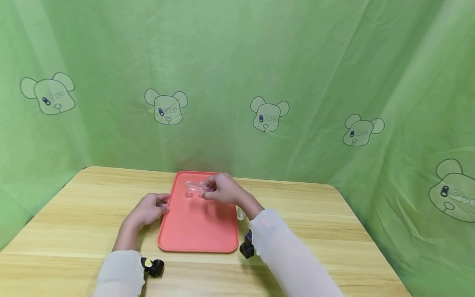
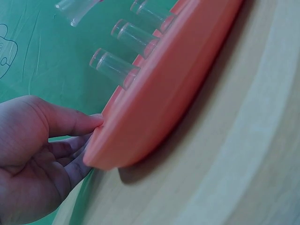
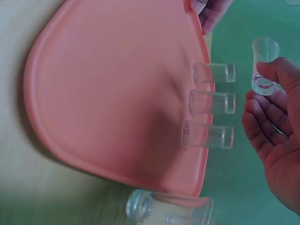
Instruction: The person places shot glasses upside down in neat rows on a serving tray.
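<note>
Right sleeve (image 1: 293, 255), nearest, was right of the red tray (image 1: 196, 231). Right hand (image 1: 222, 189) pinched a tilted clear cup (image 3: 266, 50) above it; left hand (image 1: 149, 209) pinched the tray's left rim. Judged step: placing; next likely needed standing the cup beside three cups (image 3: 213, 102) on the tray.

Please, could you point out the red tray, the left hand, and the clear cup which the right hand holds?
Red tray (image 1: 196, 220), head view: bare flat surface.
Left hand (image 1: 147, 209), head view: its back.
Held clear cup (image 3: 265, 53), right wrist view: upper side wall.

The right hand (image 1: 224, 189) holds a clear cup (image 1: 194, 187) above a tray (image 1: 194, 235).
</note>
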The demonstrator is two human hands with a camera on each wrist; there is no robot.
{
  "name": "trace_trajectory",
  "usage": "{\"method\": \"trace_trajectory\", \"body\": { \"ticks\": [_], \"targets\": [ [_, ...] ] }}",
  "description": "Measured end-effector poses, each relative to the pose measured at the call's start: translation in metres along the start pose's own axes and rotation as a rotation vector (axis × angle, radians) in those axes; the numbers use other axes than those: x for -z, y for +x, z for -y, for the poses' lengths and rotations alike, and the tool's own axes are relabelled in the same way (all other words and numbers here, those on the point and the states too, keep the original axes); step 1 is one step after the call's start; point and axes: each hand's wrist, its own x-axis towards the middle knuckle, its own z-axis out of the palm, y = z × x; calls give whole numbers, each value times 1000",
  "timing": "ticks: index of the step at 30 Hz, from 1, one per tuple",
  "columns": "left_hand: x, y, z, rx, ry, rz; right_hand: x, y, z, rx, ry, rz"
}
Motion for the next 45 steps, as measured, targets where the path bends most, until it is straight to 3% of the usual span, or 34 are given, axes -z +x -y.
{"method": "trace_trajectory", "body": {
  "ticks": [7, 26, 45],
  "targets": [
    [0, 0, 0, -1, -1, 2, -8, 3, 0, 6, 6, -39],
    [1, 0, 1, -10, 1, 3, -30, 14, 2, -13, 58, -52],
    [1, 2, 2, -9, -3, 2, -50, 20, 15, -24, -69, -123]
  ]
}}
